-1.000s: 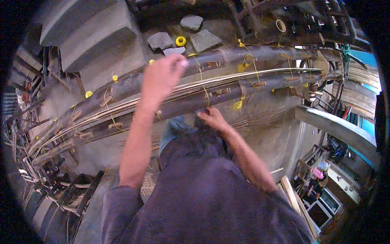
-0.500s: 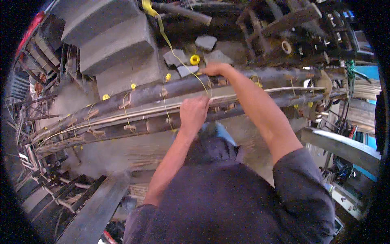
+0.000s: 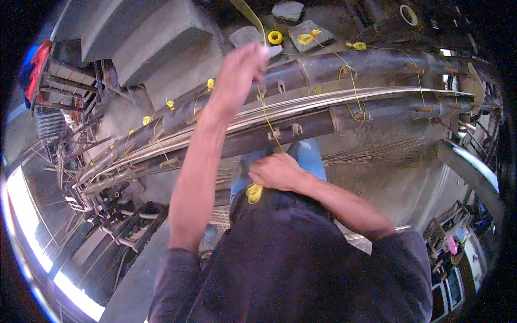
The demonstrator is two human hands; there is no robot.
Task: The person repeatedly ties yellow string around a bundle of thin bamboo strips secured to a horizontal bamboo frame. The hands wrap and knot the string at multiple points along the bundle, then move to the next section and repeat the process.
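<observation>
Currently, in the head view, the left hand [image 3: 240, 74], its grip blurred beyond telling, overhangs the far edge of the pole frame [image 3: 311, 125], while the right hand [image 3: 277, 171] clenches yellow cord [image 3: 265, 111] just outside the near edge.

Gap between poles [image 3: 366, 60], strips [image 3: 323, 99] inside, cord [image 3: 265, 112] across

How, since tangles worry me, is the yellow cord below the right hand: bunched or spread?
Bunched: the yellow cord forms a clump below the right hand.
</observation>
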